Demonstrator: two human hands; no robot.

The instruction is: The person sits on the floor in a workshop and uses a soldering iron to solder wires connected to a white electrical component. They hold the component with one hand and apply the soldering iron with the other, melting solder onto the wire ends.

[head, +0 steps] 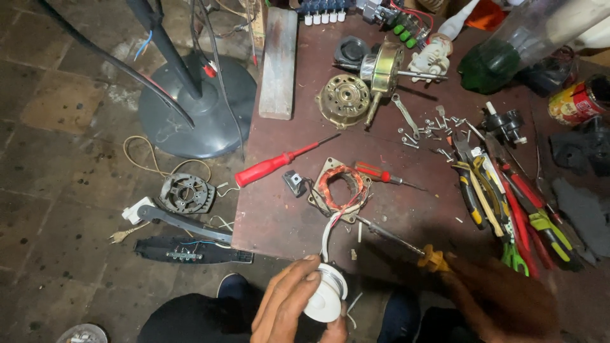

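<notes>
Right, head view only. Left hand (289,305) at the near table edge, fingers curled closed around a white solder spool (325,293). Right hand (502,298) is motion-blurred; it appears wrapped around the orange handle of a soldering iron (406,244), though the exact grip is hard to read. The iron's tip points left toward the copper motor coil (342,185), which lies mid-table with white and red wires (330,225) trailing near toward the spool.

Risks, as I judge them:
- The iron tip sits close to the wire insulation and the coil's enamel; a slip could scorch either.
- The left fingers feeding solder are near the hot end, so burns look possible.
- The coil is unclamped, so a push could shift it.
- Loose screws (432,130) lie scattered far right and are easily swept off the table.
- The red screwdriver (273,165) overhangs the left edge and could roll down.

Containers:
- A clear plastic bottle (527,44) lies far right, holding something dark green.
- A printed can (575,101) lies on its side at the right edge; its contents are not visible.
</notes>
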